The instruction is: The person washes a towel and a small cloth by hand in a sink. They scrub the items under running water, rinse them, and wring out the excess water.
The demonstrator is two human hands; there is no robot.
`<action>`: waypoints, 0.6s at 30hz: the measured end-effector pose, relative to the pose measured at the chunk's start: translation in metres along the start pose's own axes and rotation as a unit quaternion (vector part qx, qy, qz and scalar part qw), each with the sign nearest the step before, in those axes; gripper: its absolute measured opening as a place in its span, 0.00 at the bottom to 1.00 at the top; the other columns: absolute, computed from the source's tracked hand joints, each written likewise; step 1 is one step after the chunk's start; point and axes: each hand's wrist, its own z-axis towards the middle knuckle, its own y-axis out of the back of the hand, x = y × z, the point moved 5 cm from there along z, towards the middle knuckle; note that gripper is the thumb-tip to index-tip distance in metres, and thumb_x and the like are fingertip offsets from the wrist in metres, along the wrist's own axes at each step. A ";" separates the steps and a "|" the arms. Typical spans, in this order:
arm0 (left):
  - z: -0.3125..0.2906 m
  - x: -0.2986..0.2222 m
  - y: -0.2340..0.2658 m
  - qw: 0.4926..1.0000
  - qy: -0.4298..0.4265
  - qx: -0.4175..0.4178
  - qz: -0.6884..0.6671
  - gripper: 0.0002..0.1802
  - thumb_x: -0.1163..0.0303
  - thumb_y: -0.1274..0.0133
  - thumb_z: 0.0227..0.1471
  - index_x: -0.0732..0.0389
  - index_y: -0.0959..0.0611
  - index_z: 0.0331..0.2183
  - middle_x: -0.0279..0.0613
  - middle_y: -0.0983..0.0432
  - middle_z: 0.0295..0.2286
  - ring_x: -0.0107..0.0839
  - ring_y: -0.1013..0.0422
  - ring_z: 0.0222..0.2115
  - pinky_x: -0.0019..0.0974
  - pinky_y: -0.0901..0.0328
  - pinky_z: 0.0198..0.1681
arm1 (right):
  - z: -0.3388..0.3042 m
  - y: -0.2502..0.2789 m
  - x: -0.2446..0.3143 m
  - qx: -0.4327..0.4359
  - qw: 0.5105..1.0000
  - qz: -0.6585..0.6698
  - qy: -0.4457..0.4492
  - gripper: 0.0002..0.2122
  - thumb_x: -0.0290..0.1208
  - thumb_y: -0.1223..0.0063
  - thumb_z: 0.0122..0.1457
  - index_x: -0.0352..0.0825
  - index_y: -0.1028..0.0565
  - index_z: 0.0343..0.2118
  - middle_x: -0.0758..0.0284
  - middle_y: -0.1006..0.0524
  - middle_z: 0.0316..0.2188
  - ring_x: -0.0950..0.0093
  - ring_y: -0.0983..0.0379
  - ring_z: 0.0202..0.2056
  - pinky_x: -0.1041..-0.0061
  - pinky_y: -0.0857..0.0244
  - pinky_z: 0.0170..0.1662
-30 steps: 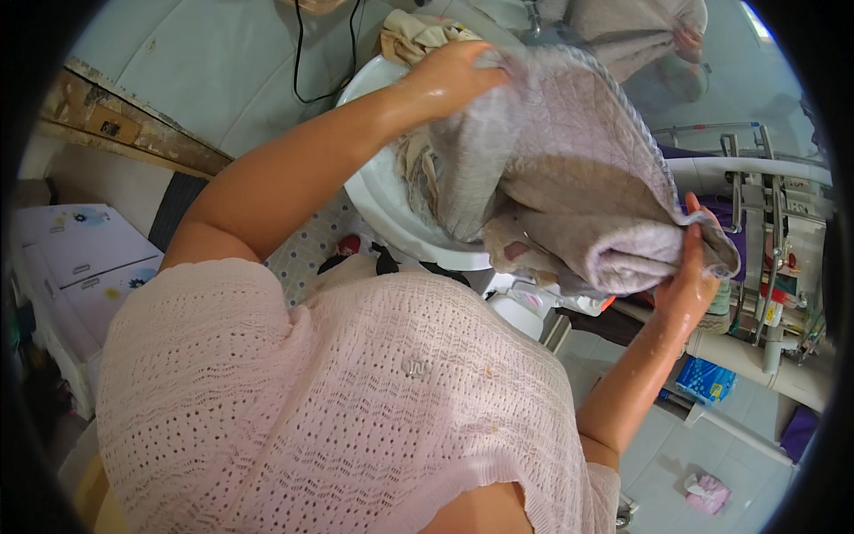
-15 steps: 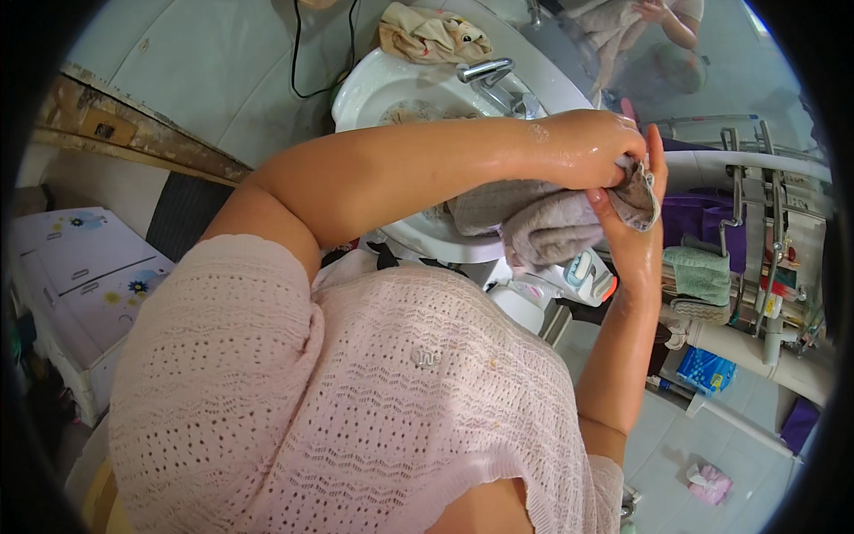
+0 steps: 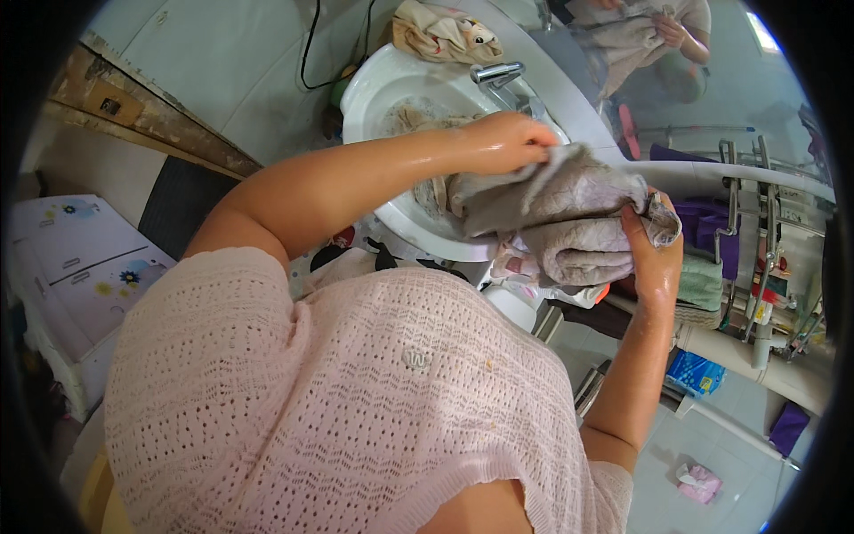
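Note:
A wet grey cloth, bunched and folded, stretches between my hands over the right rim of the white sink. My right hand grips its right end, thumb on top, with a hemmed edge standing out past the fingers. At the cloth's upper left, my left hand is closed on the fabric with curled fingers, slightly blurred. The cloth's lower left part trails down into the basin, where beige fabric lies in sudsy water. Both forearms glisten with wetness.
A chrome faucet rises behind my left hand. Another beige cloth lies on the sink's back ledge, beside a mirror. Metal rails with towels stand at right. A white flowered cabinet is at left.
My left hand has moved left, away from my right hand, and the cloth is now spread between them. My right hand has shifted slightly right and down, still gripping its end.

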 end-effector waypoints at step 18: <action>-0.020 0.073 -0.034 0.995 0.002 0.006 0.096 0.52 0.55 0.40 0.40 0.66 0.51 0.58 0.61 0.50 0.55 0.50 0.51 0.57 0.41 0.54 0.59 | 0.078 0.215 0.024 -0.115 0.887 -0.441 0.074 0.16 0.38 0.54 0.55 0.36 0.27 0.43 0.62 0.28 0.44 0.71 0.33 0.45 0.73 0.43 0.50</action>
